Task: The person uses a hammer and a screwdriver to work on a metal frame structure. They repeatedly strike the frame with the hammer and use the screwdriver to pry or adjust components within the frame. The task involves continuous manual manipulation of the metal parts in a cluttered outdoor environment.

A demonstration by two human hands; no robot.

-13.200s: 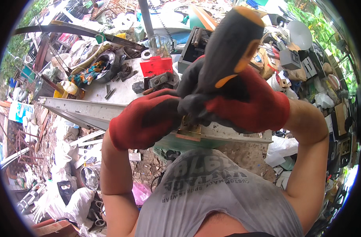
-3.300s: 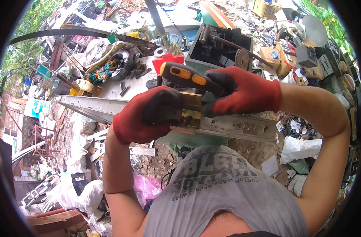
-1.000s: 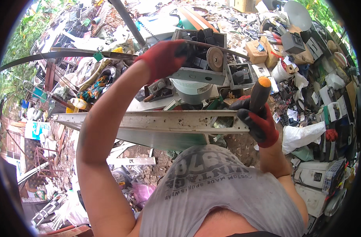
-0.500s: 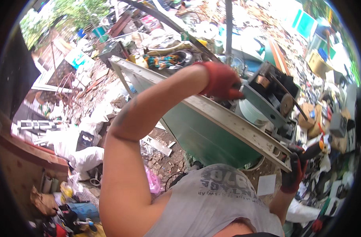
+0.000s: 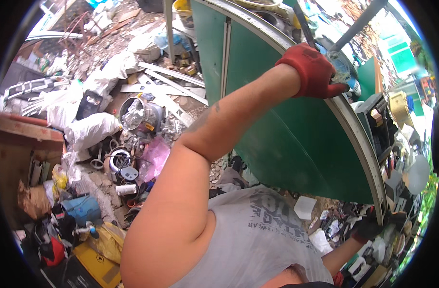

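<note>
A large green panel (image 5: 296, 139) with a pale metal frame (image 5: 356, 127) stands tilted in front of me. My left hand (image 5: 311, 72), in a red glove, is closed over the upper edge of the frame, one dark fingertip pointing right. My right hand (image 5: 367, 228), in a dark and red glove, is at the frame's lower right end. Its fingers look closed round a dark hand tool (image 5: 398, 218), whose kind is too blurred to tell. Part of that hand is hidden behind the frame end.
Scrap lies all around: white metal strips (image 5: 174, 81), a metal bucket (image 5: 142, 115) and a pink plastic bag (image 5: 154, 156) to the left. Lower left are a blue container (image 5: 80, 210) and a yellow case (image 5: 100, 265). A dark metal post (image 5: 358, 24) slants behind the panel.
My view has turned, and the green panel now shows more of its face. My left hand, earlier just above the frame, is now on its edge. My right hand stays at the frame's end.
</note>
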